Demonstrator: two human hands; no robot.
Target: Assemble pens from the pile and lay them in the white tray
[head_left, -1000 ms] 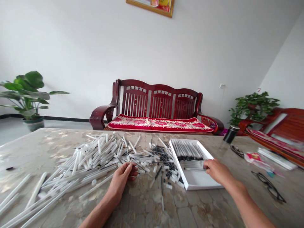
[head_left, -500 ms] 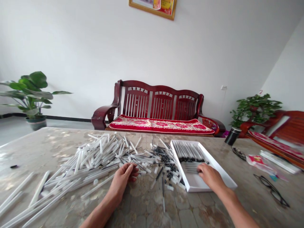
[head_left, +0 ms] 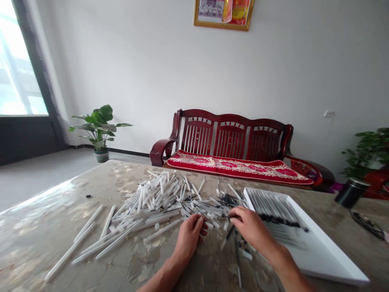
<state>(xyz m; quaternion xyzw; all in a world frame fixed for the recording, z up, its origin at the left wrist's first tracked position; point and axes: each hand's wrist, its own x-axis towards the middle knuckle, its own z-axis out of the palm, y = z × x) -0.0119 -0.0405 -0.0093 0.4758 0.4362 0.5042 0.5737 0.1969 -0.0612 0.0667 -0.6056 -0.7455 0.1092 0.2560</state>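
Right hand (head_left: 251, 225) moved off tray (head_left: 322, 255), pinching dark piece (head_left: 227, 216), left grip (head_left: 191, 232) unclear, poster (head_left: 242, 11) illegible

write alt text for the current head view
A left hand and a right hand beside heaped white tubes and black pieces on a patterned table. A white tray of black-ended rods sits at right; a dark red bench stands behind.

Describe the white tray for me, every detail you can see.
The white tray is shallow, open and rectangular, with low walls, perhaps cardboard or plastic. It lies flat on the table, set at a slant. Clear sticks with black ends fill its far part; a blurred second row lies nearer. Loose pieces crowd its left wall. The right arm crosses in front; contact is unclear.
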